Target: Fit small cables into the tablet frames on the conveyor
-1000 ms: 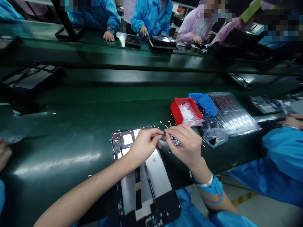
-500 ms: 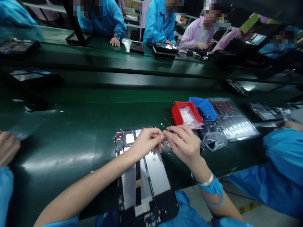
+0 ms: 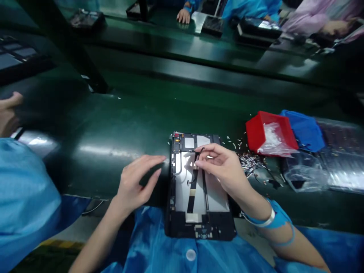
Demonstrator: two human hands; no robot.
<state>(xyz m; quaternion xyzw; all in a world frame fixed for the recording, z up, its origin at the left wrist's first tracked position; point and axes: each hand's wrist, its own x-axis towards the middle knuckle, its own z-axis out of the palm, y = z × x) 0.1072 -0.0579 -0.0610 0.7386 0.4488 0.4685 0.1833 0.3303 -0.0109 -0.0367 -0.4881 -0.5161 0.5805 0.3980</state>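
An opened tablet (image 3: 182, 199) lies in front of me, its silver battery plates and black ribbon cables bare, its lower end over the table edge against my blue clothing. Above its upper middle, my right hand (image 3: 226, 167) pinches a thin black cable (image 3: 188, 182) between thumb and forefinger. The cable's small end hangs down over the battery plates; its exact kind is hard to make out. My left hand (image 3: 136, 182) is held just left of the tablet, thumb and fingers apart, with nothing visible in it.
Right of the tablet lies a pile of small cables (image 3: 251, 163). Beyond are a red bin (image 3: 254, 132) with plastic bags, a blue bin (image 3: 308, 129) and clear trays (image 3: 347, 151). A co-worker's hand (image 3: 8, 113) is at left; others sit across the green line.
My hands were together over the tablet's upper right. Now the left has drawn away to the left, and the right holds the cable over the tablet. The view has shifted left and down.
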